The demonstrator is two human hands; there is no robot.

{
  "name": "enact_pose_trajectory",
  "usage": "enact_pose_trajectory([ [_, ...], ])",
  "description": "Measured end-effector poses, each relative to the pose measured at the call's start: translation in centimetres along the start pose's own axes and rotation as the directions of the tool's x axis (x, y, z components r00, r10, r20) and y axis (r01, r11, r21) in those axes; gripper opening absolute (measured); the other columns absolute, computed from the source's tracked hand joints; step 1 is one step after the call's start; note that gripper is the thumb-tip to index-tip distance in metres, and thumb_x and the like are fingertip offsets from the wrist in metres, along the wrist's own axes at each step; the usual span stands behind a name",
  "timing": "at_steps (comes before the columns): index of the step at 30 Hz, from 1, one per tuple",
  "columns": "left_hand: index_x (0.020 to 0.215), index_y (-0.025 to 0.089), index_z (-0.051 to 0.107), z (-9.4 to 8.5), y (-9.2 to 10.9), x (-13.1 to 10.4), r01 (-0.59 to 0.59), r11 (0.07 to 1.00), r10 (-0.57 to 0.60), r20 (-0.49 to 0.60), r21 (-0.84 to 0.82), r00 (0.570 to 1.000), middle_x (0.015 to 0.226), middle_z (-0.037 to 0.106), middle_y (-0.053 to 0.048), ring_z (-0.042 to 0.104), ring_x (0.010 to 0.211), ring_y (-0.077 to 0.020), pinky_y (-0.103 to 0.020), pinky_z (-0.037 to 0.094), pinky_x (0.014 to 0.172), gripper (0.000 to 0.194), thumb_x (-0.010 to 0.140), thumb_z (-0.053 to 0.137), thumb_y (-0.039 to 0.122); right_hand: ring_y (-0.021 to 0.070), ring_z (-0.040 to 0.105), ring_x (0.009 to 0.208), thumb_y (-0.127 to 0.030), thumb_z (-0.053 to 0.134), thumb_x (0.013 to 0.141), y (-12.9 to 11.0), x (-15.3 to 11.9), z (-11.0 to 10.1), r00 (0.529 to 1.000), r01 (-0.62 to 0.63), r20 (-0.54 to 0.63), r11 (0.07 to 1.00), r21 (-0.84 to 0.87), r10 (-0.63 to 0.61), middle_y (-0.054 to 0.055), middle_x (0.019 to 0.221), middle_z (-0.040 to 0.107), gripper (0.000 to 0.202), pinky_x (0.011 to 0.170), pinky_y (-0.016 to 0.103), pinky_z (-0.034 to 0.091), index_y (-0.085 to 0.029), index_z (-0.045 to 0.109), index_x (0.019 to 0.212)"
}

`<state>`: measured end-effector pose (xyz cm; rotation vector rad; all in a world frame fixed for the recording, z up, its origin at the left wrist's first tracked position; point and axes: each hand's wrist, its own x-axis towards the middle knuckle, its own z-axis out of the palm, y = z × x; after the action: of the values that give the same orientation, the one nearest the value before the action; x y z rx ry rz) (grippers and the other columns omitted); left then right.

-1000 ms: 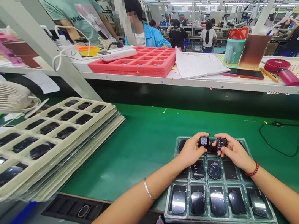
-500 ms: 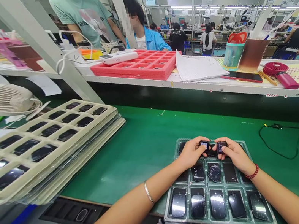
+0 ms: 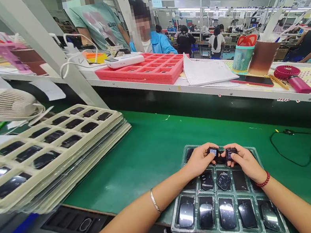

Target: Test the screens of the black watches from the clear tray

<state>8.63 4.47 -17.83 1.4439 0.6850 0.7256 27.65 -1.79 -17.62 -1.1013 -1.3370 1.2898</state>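
My left hand (image 3: 201, 159) is closed on a small dark watch face (image 3: 213, 152) whose screen shows a light square pattern. Beside it, my right hand (image 3: 245, 160) grips another dark watch face (image 3: 230, 154) with lines of text lit on it. Both hands are over the far rows of a clear plastic tray (image 3: 223, 229). In its near compartments lie several dark rounded-square pieces, one of them a glossy piece (image 3: 227, 213). Two more, a lit piece (image 3: 206, 179) and a tilted piece (image 3: 223, 180), sit in the middle row. My hands hide part of the far row.
Stacked cream trays (image 3: 87, 140) of dark pieces stand at the left, near a white fan (image 3: 9, 104). A black cable (image 3: 294, 164) lies on the green mat at right. The shelf (image 3: 210, 87) holds a red foam tray (image 3: 166, 75), papers and cups. People are beyond it.
My hands and the two watch faces have barely moved. Across the shelf, the person in blue has turned their head, and a blue sleeve has appeared at the far right.
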Motion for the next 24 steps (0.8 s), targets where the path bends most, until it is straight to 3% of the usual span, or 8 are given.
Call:
enact_pose_trajectory([
  [24,0.104,0.015,0.059,-0.05,-0.18,-0.08,0.005,0.998,-0.005,-0.007,0.062,1.000,0.083,0.063,-0.004,0.059,0.063,-0.0123,-0.027,0.050,0.066,0.025,0.080,0.054,0.024,0.0116,0.058,0.064,-0.033,0.052,0.087,-0.04,-0.01,-0.01,1.000,0.001,0.011,1.000,-0.018,-0.001,0.006,0.097,0.063,0.025,0.059,0.026,0.048,-0.020,0.054,0.109],
])
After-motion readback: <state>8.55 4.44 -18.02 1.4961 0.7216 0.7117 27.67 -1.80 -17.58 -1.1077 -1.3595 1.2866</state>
